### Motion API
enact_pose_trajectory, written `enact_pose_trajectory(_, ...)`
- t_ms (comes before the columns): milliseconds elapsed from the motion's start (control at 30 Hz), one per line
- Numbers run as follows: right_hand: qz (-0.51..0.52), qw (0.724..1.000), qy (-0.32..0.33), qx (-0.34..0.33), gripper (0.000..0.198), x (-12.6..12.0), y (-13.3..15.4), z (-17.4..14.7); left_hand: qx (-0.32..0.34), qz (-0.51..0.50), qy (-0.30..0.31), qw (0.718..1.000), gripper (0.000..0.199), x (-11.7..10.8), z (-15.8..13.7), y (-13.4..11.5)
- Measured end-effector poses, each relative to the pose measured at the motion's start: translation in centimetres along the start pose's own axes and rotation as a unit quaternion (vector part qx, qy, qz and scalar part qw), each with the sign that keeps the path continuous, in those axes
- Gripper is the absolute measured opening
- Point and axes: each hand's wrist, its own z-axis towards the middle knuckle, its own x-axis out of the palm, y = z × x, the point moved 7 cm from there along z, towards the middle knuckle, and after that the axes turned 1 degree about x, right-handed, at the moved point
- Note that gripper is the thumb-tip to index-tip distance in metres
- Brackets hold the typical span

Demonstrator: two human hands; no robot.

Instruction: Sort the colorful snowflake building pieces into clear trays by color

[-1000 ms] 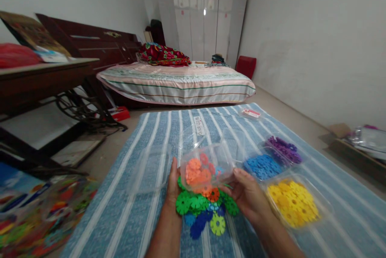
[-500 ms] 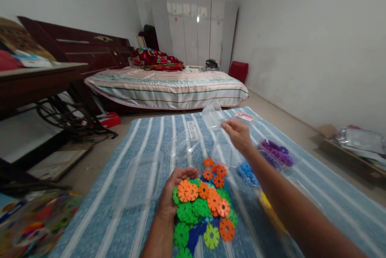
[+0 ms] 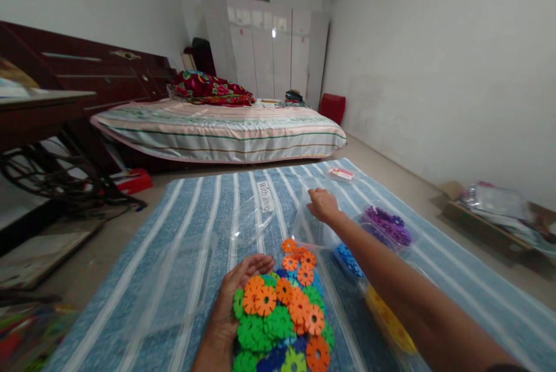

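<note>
A pile of flower-shaped plastic discs (image 3: 280,321), mostly green and orange with some blue, lies on the striped cloth. My left hand (image 3: 238,286) rests cupped along its left side, fingers stretched out, gripping nothing. Beyond the pile, my right hand (image 3: 324,206) has its fingers bent round a clear plastic box (image 3: 309,226); the fingertips are partly hidden, and the see-through walls make a second box hard to tell apart. Under my right forearm are containers with blue discs (image 3: 348,259), yellow discs (image 3: 391,320) and purple discs (image 3: 386,224).
A clear tray or lid (image 3: 174,285) lies at the left of the cloth. Another clear plastic piece (image 3: 247,218) sits near the "With love" label (image 3: 264,196). At the far edge is a small red-and-white packet (image 3: 341,173). A bed (image 3: 226,140) stands beyond.
My right hand has come down and nearer with the clear plastic box, which was raised farther off before. My left hand stays beside the pile. The whole view has shifted slightly.
</note>
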Motion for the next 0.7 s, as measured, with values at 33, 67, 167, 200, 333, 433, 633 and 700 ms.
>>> enact_pose_trajectory(33,-0.004,1.000,0.009,-0.002,0.029,0.3,-0.4,0.2,0.002,0.000,-0.001,1.000,0.017,0.0,0.1,0.0)
enact_pose_trajectory(67,-0.007,1.000,0.017,-0.005,0.028,0.6,-0.7,0.4,0.002,0.001,-0.001,1.000,0.017,-0.1,0.1,-0.1)
enact_pose_trajectory(167,-0.013,0.999,0.028,-0.016,0.029,1.2,-0.9,0.8,0.000,0.010,-0.009,1.000,0.016,-0.2,0.1,-0.1)
enact_pose_trajectory(200,-0.015,0.999,0.029,-0.018,0.029,1.3,-0.8,0.8,0.001,0.011,-0.010,1.000,0.016,-0.3,0.1,-0.1)
enact_pose_trajectory(333,-0.026,0.999,0.032,-0.013,0.029,1.2,-0.4,0.8,0.002,0.012,-0.012,1.000,0.016,-0.3,0.2,0.0)
enact_pose_trajectory(433,-0.036,0.999,0.036,0.004,0.029,0.8,-1.2,0.8,0.007,0.015,-0.012,1.000,0.016,-0.3,0.2,-0.1)
enact_pose_trajectory(633,-0.070,0.994,0.036,0.080,0.035,-0.4,-5.6,0.6,0.004,0.013,-0.014,1.000,0.015,-0.4,0.6,0.1)
enact_pose_trajectory(700,-0.080,0.991,0.036,0.104,0.036,-0.9,-6.9,0.6,-0.001,0.013,-0.014,1.000,0.015,-0.4,0.7,0.2)
